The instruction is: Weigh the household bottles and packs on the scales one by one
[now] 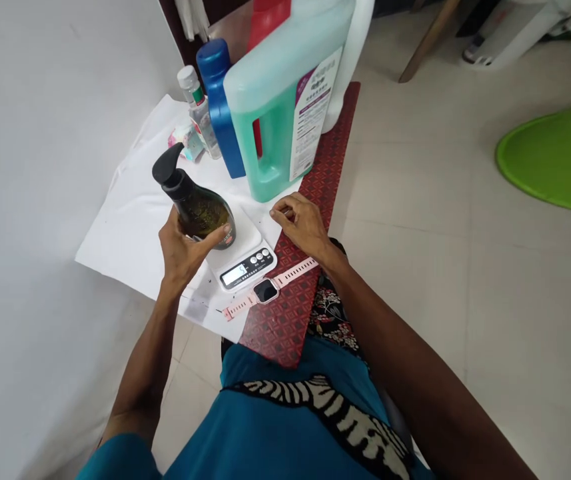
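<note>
My left hand (182,247) is wrapped round a dark pump bottle (196,203) with a black nozzle, which stands on a small white kitchen scale (245,257). The scale's lit display faces me. My right hand (302,223) rests on the table just right of the scale, fingers curled with the tips pinched together; I cannot make out anything in them. A pink-strapped smartwatch (266,291) lies flat in front of the scale.
A big green detergent jug (285,107), a blue bottle (220,100), a small clear bottle (199,110) and a red bottle (265,20) stand behind the scale. White paper (130,220) covers the red-patterned table (285,320). A green mat (560,157) lies on the tiled floor.
</note>
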The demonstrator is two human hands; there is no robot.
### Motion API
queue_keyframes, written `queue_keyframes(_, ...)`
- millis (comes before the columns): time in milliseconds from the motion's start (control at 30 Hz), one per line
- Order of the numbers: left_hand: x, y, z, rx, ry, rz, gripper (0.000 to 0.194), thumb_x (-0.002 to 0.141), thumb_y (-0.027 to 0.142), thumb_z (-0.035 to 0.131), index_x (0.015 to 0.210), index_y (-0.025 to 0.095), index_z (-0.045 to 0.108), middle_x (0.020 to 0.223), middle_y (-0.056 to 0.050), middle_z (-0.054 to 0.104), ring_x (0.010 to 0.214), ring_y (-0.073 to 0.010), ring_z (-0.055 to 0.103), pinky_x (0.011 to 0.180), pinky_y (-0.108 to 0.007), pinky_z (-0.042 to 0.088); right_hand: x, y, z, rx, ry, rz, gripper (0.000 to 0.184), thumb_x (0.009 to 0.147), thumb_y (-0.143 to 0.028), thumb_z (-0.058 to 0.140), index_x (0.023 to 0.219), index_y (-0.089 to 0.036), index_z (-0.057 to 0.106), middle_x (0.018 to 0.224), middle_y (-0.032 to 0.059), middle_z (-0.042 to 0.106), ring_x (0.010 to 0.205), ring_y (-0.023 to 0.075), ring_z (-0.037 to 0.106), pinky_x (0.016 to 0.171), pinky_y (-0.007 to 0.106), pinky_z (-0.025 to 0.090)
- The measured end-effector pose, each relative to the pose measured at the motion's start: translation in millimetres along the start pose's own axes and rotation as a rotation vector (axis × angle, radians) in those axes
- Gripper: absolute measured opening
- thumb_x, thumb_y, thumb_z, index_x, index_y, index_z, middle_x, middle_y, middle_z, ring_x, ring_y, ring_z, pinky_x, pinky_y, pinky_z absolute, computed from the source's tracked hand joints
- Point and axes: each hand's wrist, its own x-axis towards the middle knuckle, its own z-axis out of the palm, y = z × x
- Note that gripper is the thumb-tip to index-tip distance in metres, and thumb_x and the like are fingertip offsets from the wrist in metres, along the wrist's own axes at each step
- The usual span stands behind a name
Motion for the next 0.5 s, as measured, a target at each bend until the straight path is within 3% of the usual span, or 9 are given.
queue_keyframes(133, -2.1, -2.4, 0.3, 0.048, -0.031, -0.003, 0.072, 0.065, 0.057, 0.100, 0.117, 0.021, 0.067, 0.109, -0.008, 0.079, 0.098, -0.0299, 0.078, 0.089, -0.051, 0.068, -0.2, 0.7, 0.2, 0.001, 0.007, -0.012, 0.011, 0.095, -0.028, 0.069, 0.086, -0.023, 0.069, 0.098, 0.0058, 0.069, 0.083, 0.0205, 0.066, 0.082, 0.040, 0.060)
queue_keyframes(300, -13.3, -9.2, -25.0, -0.021, -0.054, 0.050, 0.098, 0.067, 0.070, 0.096, 0.147, 0.029, 0.055, 0.150, -0.015, 0.064, 0.133, -0.0366, 0.069, 0.106, -0.055, 0.063, -1.1, -0.3, -1.1, 0.017, 0.016, -0.025, 0.010, 0.094, -0.027, 0.069, 0.085, -0.023, 0.069, 0.099, 0.0060, 0.070, 0.085, 0.0205, 0.067, 0.081, 0.039, 0.060)
queue_keyframes(400, -24.1, -11.8, -42.9, -0.033, -0.006, -0.009, 0.095, 0.076, 0.073, 0.089, 0.152, 0.030, 0.052, 0.155, -0.017, 0.061, 0.136, -0.0379, 0.068, 0.114, -0.060, 0.057, -0.8, -2.3, -2.3, 0.026, 0.000, -0.016, 0.009, 0.095, -0.025, 0.068, 0.086, -0.023, 0.069, 0.102, 0.0064, 0.071, 0.086, 0.0200, 0.067, 0.081, 0.038, 0.061)
queue_keyframes(500, -31.1, -9.4, -47.6, 0.001, 0.021, -0.039, 0.091, 0.079, 0.070, 0.089, 0.152, 0.029, 0.053, 0.154, -0.017, 0.062, 0.138, -0.0374, 0.067, 0.118, -0.061, 0.054, -0.1, -3.7, -3.5, 0.030, -0.009, 0.000, 0.009, 0.095, -0.025, 0.069, 0.087, -0.022, 0.070, 0.104, 0.0067, 0.071, 0.086, 0.0198, 0.067, 0.081, 0.039, 0.061)
